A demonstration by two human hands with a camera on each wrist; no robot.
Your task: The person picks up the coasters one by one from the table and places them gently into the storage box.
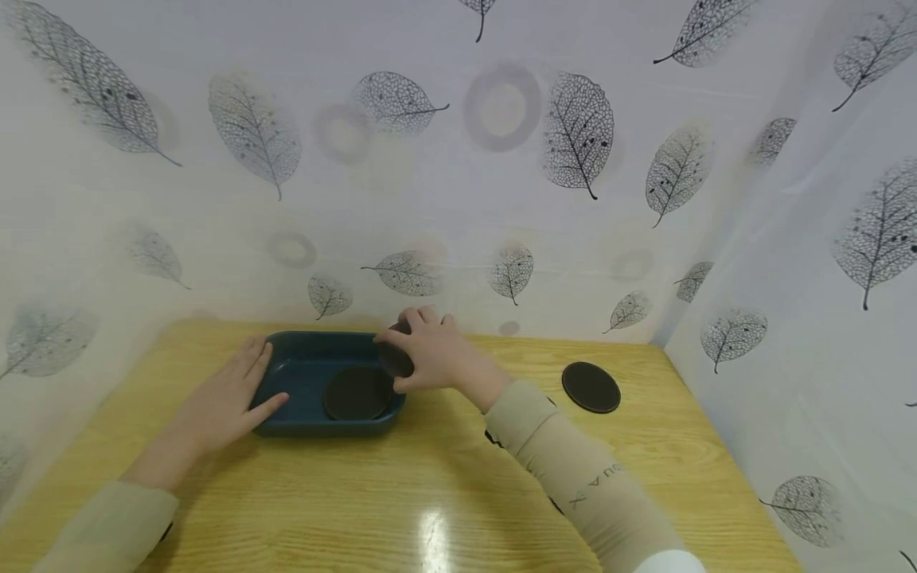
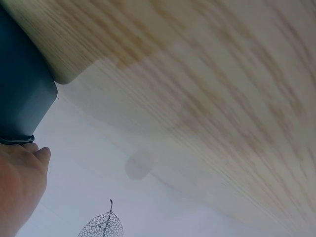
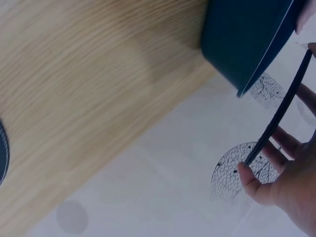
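A dark teal rectangular dish (image 1: 325, 428) with rounded corners stands on the wooden table toward the back. Inside it, on the right side, lies a round black coaster (image 1: 357, 394). My right hand (image 1: 437, 354) holds another round coaster (image 1: 396, 350) by its edges, tilted steeply above the dish's right rim. The right wrist view shows this coaster (image 3: 281, 111) edge-on, between thumb and fingers. At the dish's left side my left hand (image 1: 222, 398) rests with fairly straight fingers along the rim, its thumb reaching over the front left corner.
Another black coaster (image 1: 591, 387) lies flat on the table (image 1: 344, 509) at the right, beyond my right sleeve. A pale leaf-printed sheet (image 1: 444, 199) hangs right behind the table and along its sides.
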